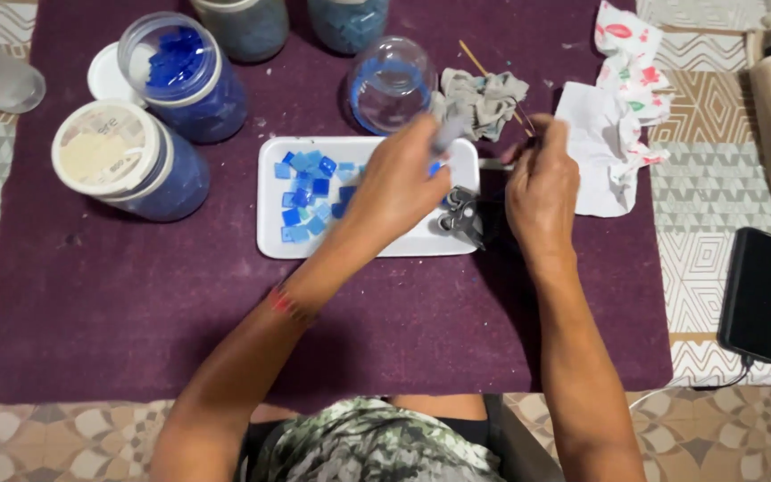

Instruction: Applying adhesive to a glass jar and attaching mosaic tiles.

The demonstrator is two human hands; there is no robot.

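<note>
On the counter (725, 134), patterned cloth lies under a purple mat (118, 303). At the mat's centre sits a white tray (269, 241) of blue tiles (307, 195). Left hand (394, 183) is closed over the tray, its grasp blurred; right hand (542, 183) pinches a thin stick (484, 62). Phone (758, 293) lies at right.

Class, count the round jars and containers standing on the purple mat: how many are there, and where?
5: a white-lidded jar at left, an open jar of blue tiles behind it, two jars cut off by the top edge, and a clear glass bowl behind the white tray. More may be out of view.
</note>
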